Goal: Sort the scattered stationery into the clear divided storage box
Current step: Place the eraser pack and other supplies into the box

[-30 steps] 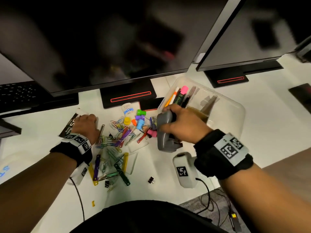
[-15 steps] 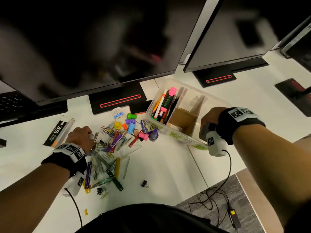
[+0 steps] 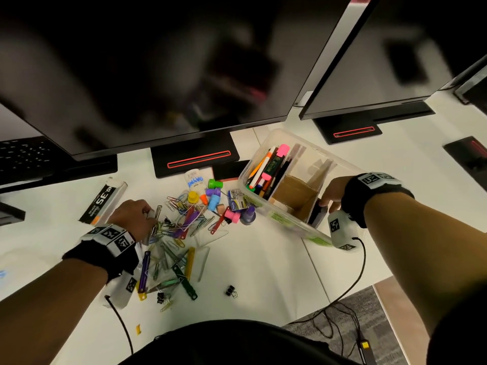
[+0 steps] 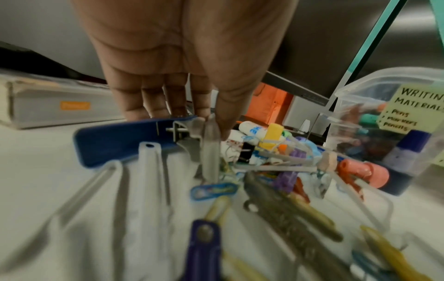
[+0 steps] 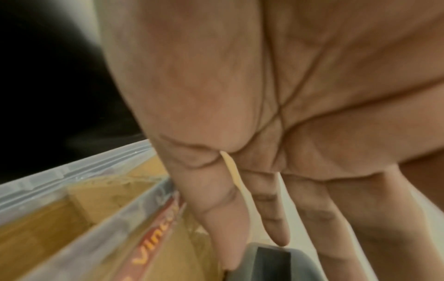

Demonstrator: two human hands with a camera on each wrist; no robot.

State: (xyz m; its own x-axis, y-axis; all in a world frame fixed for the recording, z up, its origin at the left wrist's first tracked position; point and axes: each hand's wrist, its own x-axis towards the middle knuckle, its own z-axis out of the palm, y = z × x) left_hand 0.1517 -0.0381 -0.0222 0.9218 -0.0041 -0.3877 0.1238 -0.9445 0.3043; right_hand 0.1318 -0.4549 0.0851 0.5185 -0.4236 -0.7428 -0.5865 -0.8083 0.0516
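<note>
The clear divided box (image 3: 303, 143) stands at the right of the white desk, with pens and markers (image 3: 268, 169) in its left compartment and cardboard dividers (image 3: 295, 193) in the middle. My right hand (image 3: 330, 196) reaches down into the near right compartment; thumb and fingers (image 5: 276, 233) grip a grey stapler (image 5: 271, 264), seen dark in the head view (image 3: 317, 214). My left hand (image 3: 137, 214) is at the left edge of the paper clip pile (image 3: 184, 222). There my left hand (image 4: 209, 119) pinches the metal end of a small blue stapler (image 4: 120, 140).
Two dark monitors on black stands (image 3: 195, 159) overhang the back of the desk. A staples box (image 3: 102, 201) lies left of the pile, a keyboard (image 3: 23, 156) far left. A loose binder clip (image 3: 230, 290) sits toward the front edge. Cables hang off the desk at the right.
My right hand carried the grey stapler from the middle of the desk to the right and lowered it into the box. My left hand moved slightly right into the pile.
</note>
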